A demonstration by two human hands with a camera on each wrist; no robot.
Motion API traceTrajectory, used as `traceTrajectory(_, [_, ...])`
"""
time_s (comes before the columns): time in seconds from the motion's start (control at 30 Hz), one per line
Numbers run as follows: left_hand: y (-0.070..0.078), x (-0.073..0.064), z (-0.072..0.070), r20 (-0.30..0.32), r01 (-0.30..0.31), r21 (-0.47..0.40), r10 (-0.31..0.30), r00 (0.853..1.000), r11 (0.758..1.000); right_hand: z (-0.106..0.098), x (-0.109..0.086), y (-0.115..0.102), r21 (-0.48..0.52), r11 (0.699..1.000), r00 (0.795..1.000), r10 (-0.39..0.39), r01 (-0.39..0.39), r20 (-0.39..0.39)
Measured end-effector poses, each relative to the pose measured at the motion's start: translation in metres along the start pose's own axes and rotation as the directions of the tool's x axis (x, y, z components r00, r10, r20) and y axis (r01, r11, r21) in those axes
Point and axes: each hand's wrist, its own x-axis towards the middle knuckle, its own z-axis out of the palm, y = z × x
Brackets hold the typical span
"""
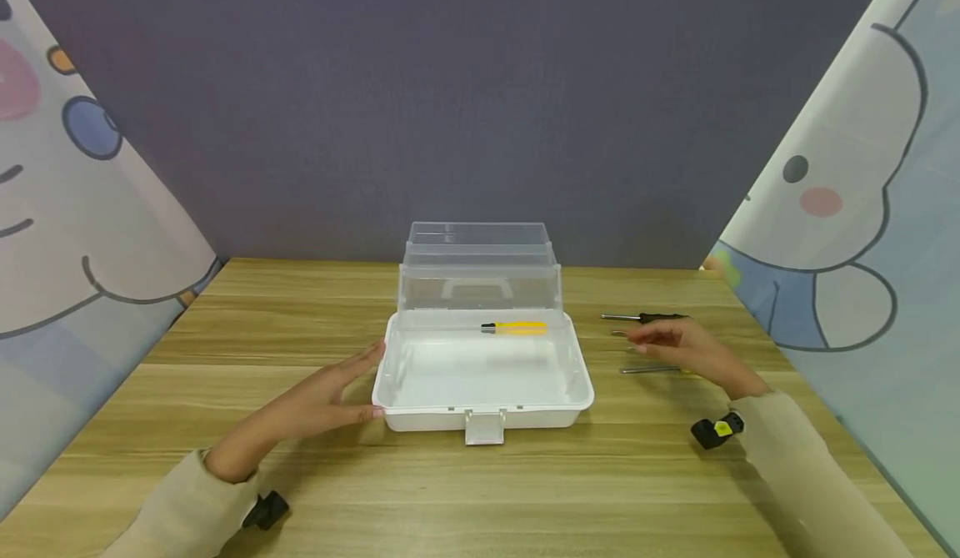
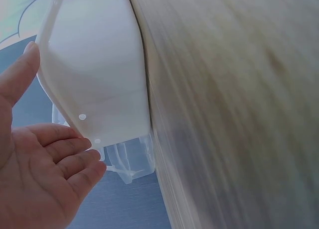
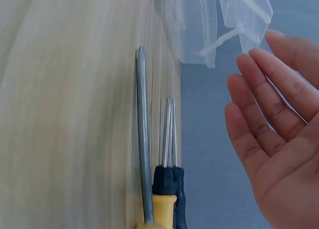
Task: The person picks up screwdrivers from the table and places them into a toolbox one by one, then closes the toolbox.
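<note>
Nearest me in the head view, the latch (image 1: 484,429) hangs from the front of the white box (image 1: 551,419), mid-worktop (image 1: 420,491). My left hand (image 1: 326,395) lies spread against its left side, thumb by the front corner, gripping nothing; only my left wrist view shows that outer wall's round spots (image 2: 82,117).

To the right, I see a steel shaft (image 1: 647,369), then my right hand (image 1: 682,348) raised above the tools. The head view suggests a near-pinch; the right wrist view shows loosely extended fingers holding nothing, plus a yellow-and-black handle (image 3: 164,194). Farther back lies a black-handled screwdriver (image 1: 660,317).

The box is shallow and smooth, a yellow-handled tool (image 1: 517,328) near its back. A strip of worktop separates box and shafts. Behind, the stepped clear lid (image 1: 480,287) stands raised before the grey wall (image 1: 480,108).
</note>
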Motion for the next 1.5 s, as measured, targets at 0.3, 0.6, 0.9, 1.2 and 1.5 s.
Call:
traceTrajectory(0.3, [0.000,0.000,-0.001,0.004,0.000,-0.001,0.000,1.000,1.000,-0.005,-0.005,0.010,0.010,0.998,0.998,0.063,-0.063,-0.003])
traceTrajectory(0.6, [0.000,0.001,-0.001,0.002,-0.003,0.009,0.003,1.000,1.000,-0.011,-0.009,0.016,0.012,0.996,0.996,0.090,-0.089,-0.014])
traceTrajectory(0.9, [0.000,0.000,0.000,-0.001,0.002,0.007,-0.002,1.000,1.000,-0.018,-0.012,0.027,-0.008,0.993,0.993,0.120,-0.120,0.004])
traceTrajectory(1.2, [0.002,0.000,-0.001,0.005,0.003,0.000,-0.003,1.000,1.000,-0.027,-0.021,0.029,-0.009,0.992,0.991,0.127,-0.127,0.032])
traceTrajectory(1.5, [0.003,0.001,-0.002,0.009,0.007,0.007,-0.007,1.000,1.000,-0.032,-0.028,0.033,-0.028,0.996,0.996,0.085,-0.084,0.020])
